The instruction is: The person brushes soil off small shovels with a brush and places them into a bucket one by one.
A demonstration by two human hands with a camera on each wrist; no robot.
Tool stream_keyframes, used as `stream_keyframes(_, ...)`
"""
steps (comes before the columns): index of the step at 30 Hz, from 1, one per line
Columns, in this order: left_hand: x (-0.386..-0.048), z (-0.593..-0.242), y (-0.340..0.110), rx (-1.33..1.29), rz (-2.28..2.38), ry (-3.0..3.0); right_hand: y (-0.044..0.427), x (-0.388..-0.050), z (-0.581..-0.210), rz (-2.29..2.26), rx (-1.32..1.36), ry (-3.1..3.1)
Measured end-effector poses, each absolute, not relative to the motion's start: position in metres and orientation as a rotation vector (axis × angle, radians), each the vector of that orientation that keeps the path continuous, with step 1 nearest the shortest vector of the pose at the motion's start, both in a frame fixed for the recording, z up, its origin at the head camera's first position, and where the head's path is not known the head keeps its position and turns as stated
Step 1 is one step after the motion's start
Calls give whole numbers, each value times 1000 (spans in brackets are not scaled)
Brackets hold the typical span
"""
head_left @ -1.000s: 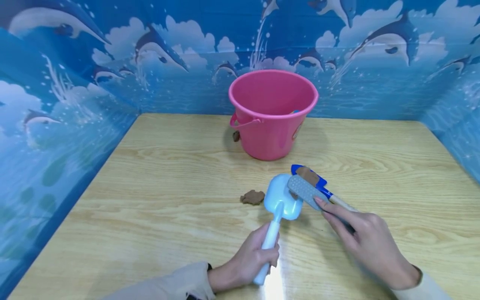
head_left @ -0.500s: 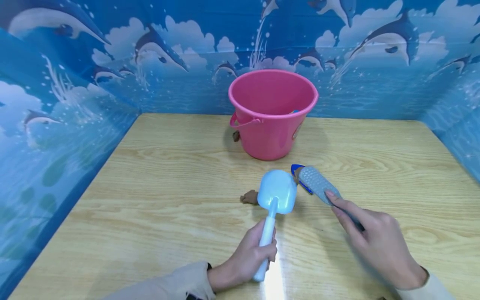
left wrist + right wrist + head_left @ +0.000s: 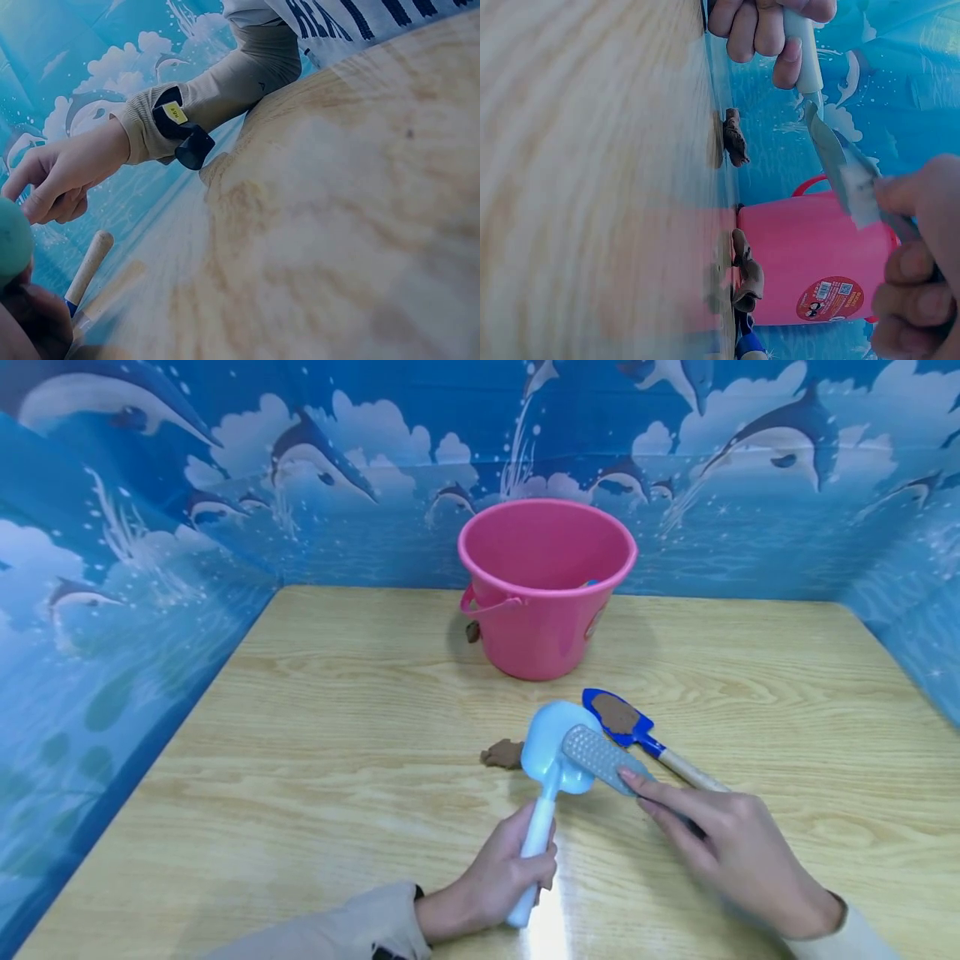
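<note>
My left hand (image 3: 510, 872) grips the light blue handle of a toy shovel (image 3: 543, 747), whose scoop is held above the table. In my right hand (image 3: 738, 843) I pinch a grey-blue brush (image 3: 603, 758) with a dimpled back. Its head overlaps the right part of the scoop; pale bristles show at its tip in the right wrist view, close to the shovel blade (image 3: 826, 146). Behind the brush lies a blue trowel (image 3: 639, 732) with a wooden handle, brown clay-like stuff (image 3: 615, 714) on its blade. A brown lump (image 3: 500, 754) sits left of the scoop, partly hidden by it.
A pink bucket (image 3: 536, 635) with a handle stands at the back middle, something small and colourful inside. Beside its left base lies another brown piece (image 3: 472, 632). Dolphin-printed blue sheeting (image 3: 360, 510) encloses the wooden table (image 3: 337, 693) at the back and sides.
The brush swung right, away from the scoop and over the trowel, then came back left onto the scoop, uncovering the trowel. The shovel shifted slightly left, then a little back.
</note>
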State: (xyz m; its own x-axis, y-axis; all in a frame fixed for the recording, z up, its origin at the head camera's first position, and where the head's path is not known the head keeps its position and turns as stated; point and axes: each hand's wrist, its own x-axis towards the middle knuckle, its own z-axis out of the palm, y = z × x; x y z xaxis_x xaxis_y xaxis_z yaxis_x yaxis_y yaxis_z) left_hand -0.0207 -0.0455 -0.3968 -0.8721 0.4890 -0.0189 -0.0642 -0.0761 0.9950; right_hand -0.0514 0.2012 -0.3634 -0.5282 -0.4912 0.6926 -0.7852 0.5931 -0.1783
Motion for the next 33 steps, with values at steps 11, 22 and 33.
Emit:
stream_keyframes(11,-20,-397,-45,478,1987,1835,218,-54,-357,552,701,-2327)
stream_keyframes(22,-19,-397,-44,470,1965,1826,201,-48,-356,704,1236,-2279)
stream_keyframes(33,-15,-395,-45,482,1984,1776,234,-65,-352,738,1149,-2285)
